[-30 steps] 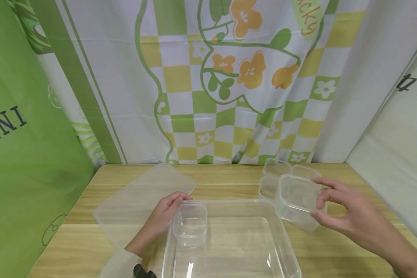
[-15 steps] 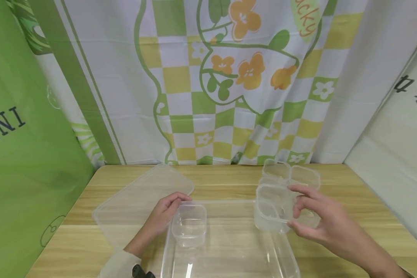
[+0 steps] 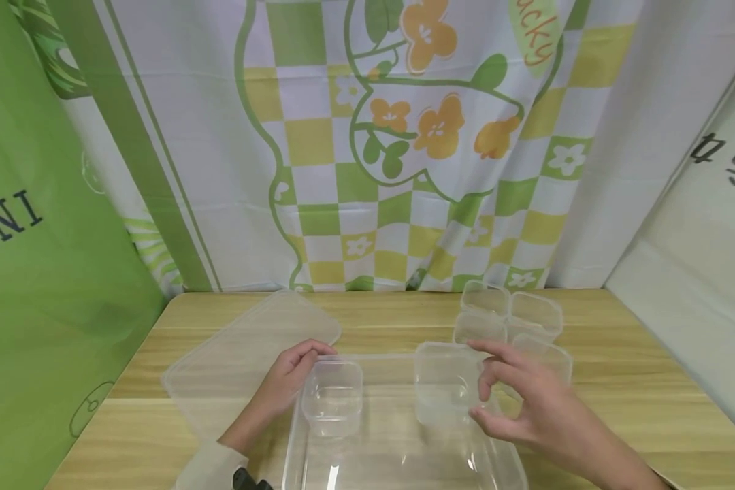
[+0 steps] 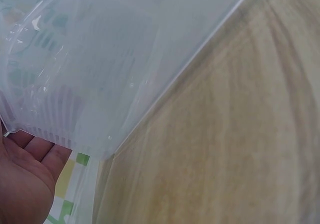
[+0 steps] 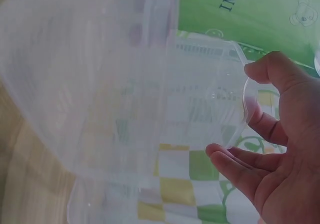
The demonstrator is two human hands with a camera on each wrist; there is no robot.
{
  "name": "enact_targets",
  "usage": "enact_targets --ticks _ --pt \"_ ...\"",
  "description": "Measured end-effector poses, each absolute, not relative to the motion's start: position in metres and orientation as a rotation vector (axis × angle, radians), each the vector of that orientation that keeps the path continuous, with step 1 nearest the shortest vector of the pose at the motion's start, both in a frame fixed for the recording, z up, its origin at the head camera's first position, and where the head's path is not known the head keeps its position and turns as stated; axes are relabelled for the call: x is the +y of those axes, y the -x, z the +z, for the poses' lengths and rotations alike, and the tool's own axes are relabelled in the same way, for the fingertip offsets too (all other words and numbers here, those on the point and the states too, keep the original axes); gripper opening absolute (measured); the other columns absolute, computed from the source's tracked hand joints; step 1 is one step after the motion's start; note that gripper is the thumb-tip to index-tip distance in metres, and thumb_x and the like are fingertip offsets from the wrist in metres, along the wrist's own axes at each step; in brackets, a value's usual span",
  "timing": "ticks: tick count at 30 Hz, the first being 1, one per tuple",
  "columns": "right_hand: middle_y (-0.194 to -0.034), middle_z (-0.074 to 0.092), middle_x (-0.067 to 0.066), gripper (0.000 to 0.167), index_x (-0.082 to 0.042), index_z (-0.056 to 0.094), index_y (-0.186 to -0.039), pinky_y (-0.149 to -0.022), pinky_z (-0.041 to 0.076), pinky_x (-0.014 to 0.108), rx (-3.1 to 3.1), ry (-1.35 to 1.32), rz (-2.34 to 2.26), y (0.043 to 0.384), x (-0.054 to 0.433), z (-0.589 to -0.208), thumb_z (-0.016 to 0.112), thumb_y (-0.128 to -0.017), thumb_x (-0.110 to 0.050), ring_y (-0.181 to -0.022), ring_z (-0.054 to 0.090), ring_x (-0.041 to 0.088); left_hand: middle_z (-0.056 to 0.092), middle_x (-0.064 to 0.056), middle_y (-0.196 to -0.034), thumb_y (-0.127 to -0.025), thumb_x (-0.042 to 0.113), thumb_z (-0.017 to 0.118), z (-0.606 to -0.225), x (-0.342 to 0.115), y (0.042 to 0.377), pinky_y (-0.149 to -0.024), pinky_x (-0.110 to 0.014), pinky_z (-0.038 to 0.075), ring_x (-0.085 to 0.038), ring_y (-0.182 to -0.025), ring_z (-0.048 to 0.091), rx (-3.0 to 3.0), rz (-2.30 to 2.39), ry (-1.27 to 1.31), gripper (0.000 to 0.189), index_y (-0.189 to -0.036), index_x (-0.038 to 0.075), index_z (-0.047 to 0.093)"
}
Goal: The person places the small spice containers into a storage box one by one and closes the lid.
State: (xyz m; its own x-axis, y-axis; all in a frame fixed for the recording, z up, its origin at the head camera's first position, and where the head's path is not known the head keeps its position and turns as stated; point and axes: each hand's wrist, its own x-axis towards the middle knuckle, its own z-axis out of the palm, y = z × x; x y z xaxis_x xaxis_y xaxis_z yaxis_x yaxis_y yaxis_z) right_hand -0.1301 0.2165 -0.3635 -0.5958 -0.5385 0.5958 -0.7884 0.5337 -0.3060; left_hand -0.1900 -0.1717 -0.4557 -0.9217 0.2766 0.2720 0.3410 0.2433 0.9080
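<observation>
A large clear plastic storage box [image 3: 398, 456] stands uncovered at the table's front middle. My left hand [image 3: 290, 378] holds its far left corner, fingers bent round behind the wall in the left wrist view. Inside that corner sits a small clear square container [image 3: 333, 401]. Over the box's far right part, another small clear container [image 3: 444, 384] is held by my right hand [image 3: 520, 401], which grips its right side between thumb and fingertips. In the right wrist view the thumb and fingers meet this container's rim [image 5: 248, 99].
Several more small clear containers [image 3: 486, 299] stand grouped behind the box on the right. A large translucent lid [image 3: 251, 347] lies flat on the wooden table [image 3: 612, 381] at left. A patterned curtain [image 3: 373, 204] hangs at the back edge, with cloth panels on both sides.
My right hand has carried the small container left and toward me, from beside the grouped containers to over the large box. The left hand keeps its place at the corner.
</observation>
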Motion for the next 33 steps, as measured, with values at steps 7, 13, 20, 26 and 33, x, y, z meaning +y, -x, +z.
enact_targets --ticks 7,13,20,26,33 --pt "-0.135 0.063 0.000 0.034 -0.031 0.053 -0.087 -0.097 0.044 0.018 -2.312 -1.147 0.783 0.126 0.201 -0.374 0.085 -0.079 -0.025 -0.116 0.066 0.027 0.069 -0.011 -0.120 -0.111 0.010 0.039 -0.458 -0.172 0.191 -0.104 -0.039 0.047 -0.031 -0.119 0.061 -2.432 -1.816 0.588 0.032 -0.115 0.002 0.069" --pt "-0.139 0.059 0.002 0.031 -0.027 0.054 -0.091 -0.089 0.047 0.019 -2.340 -1.216 0.851 0.116 0.188 -0.380 0.084 -0.085 -0.024 -0.119 0.064 0.025 0.070 -0.013 -0.119 -0.112 0.010 0.038 -0.458 -0.172 0.190 -0.102 -0.038 0.048 -0.034 -0.118 0.061 -2.427 -1.827 0.592 0.032 -0.115 0.001 0.069" --pt "-0.139 0.057 0.010 0.028 -0.027 0.054 -0.093 -0.081 0.047 0.018 -2.275 -1.289 0.897 0.114 0.174 -0.391 0.082 -0.089 -0.031 -0.113 0.065 0.026 0.069 -0.011 -0.120 -0.112 0.011 0.038 -0.457 -0.170 0.189 -0.103 -0.041 0.048 -0.032 -0.119 0.061 -2.430 -1.813 0.581 0.032 -0.114 0.002 0.069" --pt "-0.135 0.059 0.012 0.028 -0.024 0.055 -0.091 -0.078 0.048 0.019 -2.213 -1.296 0.889 0.114 0.163 -0.402 0.083 -0.087 -0.029 -0.107 0.067 0.026 0.069 -0.012 -0.121 -0.112 0.011 0.037 -0.456 -0.171 0.189 -0.104 -0.040 0.047 -0.031 -0.121 0.060 -2.429 -1.825 0.587 0.033 -0.115 0.002 0.069" --pt "-0.141 0.057 0.011 0.029 -0.026 0.056 -0.093 -0.073 0.048 0.017 -2.268 -1.294 0.932 0.106 0.154 -0.408 0.084 -0.087 -0.031 -0.103 0.068 0.023 0.069 -0.009 -0.121 -0.112 0.011 0.038 -0.455 -0.170 0.188 -0.105 -0.038 0.046 -0.030 -0.121 0.060 -2.439 -1.825 0.559 0.033 -0.116 -0.001 0.068"
